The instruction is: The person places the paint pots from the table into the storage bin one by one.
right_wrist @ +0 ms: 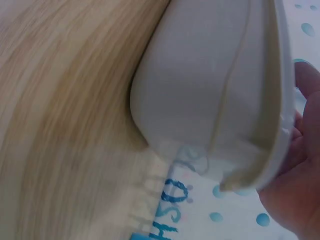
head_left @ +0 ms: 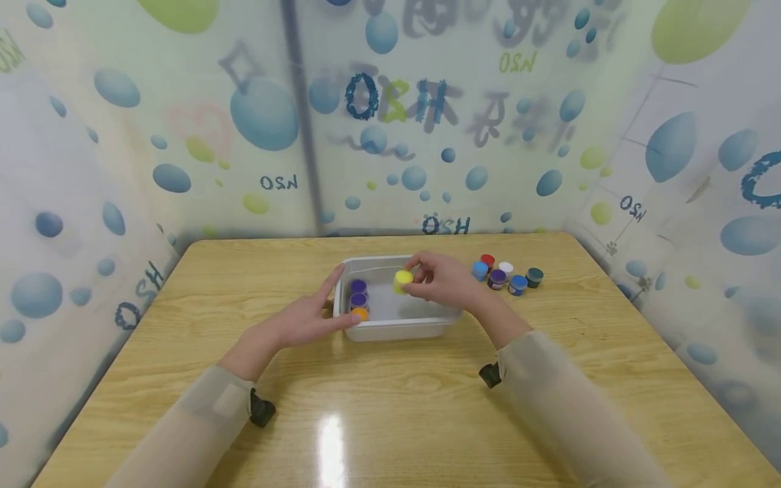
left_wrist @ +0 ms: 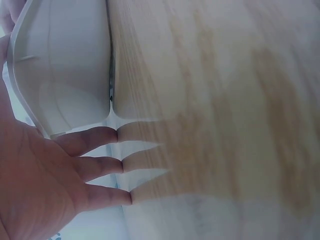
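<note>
My right hand [head_left: 443, 278] pinches a small paint jar with a yellow lid [head_left: 403, 278] between thumb and fingers, over the inside of a white plastic bin [head_left: 399, 331]. My left hand [head_left: 305, 317] rests against the bin's left end, its thumb along the front rim and its index finger along the side. In the left wrist view, the other fingers of the left hand [left_wrist: 55, 175] stretch straight down with their tips at the tabletop. Inside the bin, along its left end, stand two purple-lidded jars [head_left: 358, 288] and an orange-lidded jar [head_left: 360, 314], partly behind the left thumb.
Right of the bin stands a cluster of several paint jars, among them a red jar [head_left: 487, 260], a white jar [head_left: 506, 269], a blue jar [head_left: 517, 285] and a dark green jar [head_left: 534, 276]. Patterned curtains [head_left: 390, 190] enclose the wooden table [head_left: 390, 386] at the back and sides.
</note>
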Demonstrator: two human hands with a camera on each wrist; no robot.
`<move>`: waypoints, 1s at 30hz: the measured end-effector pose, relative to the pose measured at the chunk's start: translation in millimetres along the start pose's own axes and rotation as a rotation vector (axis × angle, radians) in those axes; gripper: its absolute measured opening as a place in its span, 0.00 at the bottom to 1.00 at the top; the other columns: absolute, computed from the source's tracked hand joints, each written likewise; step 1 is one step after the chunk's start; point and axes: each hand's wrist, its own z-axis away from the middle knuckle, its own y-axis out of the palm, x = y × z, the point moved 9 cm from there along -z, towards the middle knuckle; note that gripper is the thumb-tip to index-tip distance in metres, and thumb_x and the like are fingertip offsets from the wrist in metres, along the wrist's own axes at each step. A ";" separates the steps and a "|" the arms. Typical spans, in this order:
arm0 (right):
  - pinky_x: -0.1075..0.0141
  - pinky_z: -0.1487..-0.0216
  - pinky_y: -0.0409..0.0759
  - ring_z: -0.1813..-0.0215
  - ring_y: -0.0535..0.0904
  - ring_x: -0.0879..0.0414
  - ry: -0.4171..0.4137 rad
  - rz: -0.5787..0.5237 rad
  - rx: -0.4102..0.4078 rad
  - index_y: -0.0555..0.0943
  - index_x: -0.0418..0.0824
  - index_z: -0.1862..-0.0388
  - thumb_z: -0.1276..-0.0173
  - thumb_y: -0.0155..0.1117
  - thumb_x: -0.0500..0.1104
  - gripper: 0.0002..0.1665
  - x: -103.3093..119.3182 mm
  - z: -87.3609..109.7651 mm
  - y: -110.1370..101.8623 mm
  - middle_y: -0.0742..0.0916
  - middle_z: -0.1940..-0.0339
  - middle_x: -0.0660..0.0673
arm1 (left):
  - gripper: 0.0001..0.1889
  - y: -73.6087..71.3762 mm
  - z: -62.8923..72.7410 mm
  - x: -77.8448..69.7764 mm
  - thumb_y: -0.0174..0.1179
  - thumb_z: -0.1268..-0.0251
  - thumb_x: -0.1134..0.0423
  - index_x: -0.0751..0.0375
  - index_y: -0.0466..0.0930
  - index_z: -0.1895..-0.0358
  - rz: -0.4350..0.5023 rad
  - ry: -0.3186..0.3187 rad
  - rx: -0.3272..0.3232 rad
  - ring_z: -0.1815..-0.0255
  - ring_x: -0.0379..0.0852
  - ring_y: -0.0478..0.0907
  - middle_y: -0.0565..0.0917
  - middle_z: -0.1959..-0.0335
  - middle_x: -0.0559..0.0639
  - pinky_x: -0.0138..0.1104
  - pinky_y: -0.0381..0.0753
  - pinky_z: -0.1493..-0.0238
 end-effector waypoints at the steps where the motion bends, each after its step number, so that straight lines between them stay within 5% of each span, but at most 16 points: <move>1: 0.63 0.63 0.81 0.65 0.82 0.54 0.004 0.000 0.007 0.85 0.44 0.41 0.26 0.77 0.46 0.19 0.1 -3.6 4.3 0.91 0.61 0.48 | 0.62 -0.1 -0.3 0.0 0.57 0.27 0.22 0.37 0.22 0.09 -0.001 -0.001 0.001 0.23 0.72 0.77 0.73 0.21 0.73 0.64 0.75 0.24; 13: 0.64 0.56 0.82 0.59 0.85 0.56 0.048 0.114 0.054 0.85 0.47 0.40 0.25 0.77 0.51 0.20 4.7 -37.8 36.2 0.91 0.58 0.49 | 0.62 0.6 -2.5 2.7 0.55 0.28 0.20 0.35 0.21 0.09 -0.008 -0.009 0.002 0.25 0.71 0.79 0.74 0.21 0.73 0.62 0.79 0.27; 30: 0.65 0.60 0.85 0.63 0.86 0.55 0.157 0.033 0.120 0.84 0.47 0.36 0.24 0.76 0.46 0.21 -18.7 -47.6 59.0 0.90 0.59 0.48 | 0.62 1.7 -2.3 0.6 0.57 0.27 0.22 0.38 0.22 0.09 0.006 0.003 -0.003 0.25 0.72 0.79 0.75 0.22 0.73 0.63 0.78 0.26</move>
